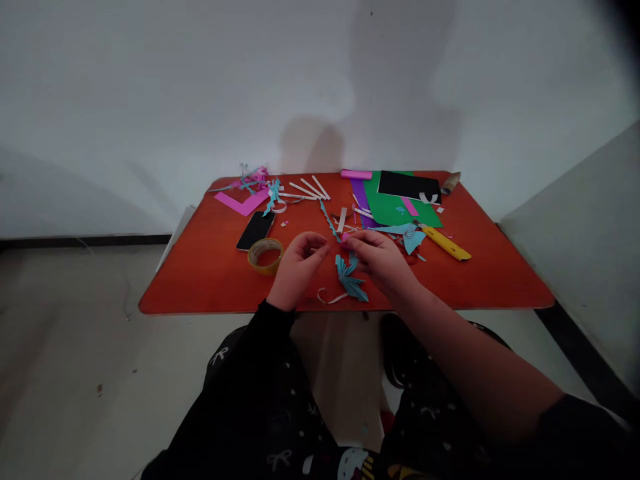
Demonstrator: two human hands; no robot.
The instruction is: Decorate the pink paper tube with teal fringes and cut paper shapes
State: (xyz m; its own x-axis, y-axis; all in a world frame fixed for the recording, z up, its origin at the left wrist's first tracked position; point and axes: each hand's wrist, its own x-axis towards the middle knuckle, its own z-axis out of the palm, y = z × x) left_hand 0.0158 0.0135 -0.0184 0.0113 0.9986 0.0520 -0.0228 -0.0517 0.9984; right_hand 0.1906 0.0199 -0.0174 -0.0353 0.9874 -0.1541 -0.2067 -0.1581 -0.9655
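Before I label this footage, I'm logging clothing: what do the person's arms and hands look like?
The left hand is bare below a long black sleeve. The right hand and forearm are bare; a dark sleeve ends much higher up.

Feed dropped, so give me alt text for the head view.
A person's right hand pinches a small pink piece, the left hand close by, over a red table. Folded blue paper, tape and a yellow cutter lie nearby.
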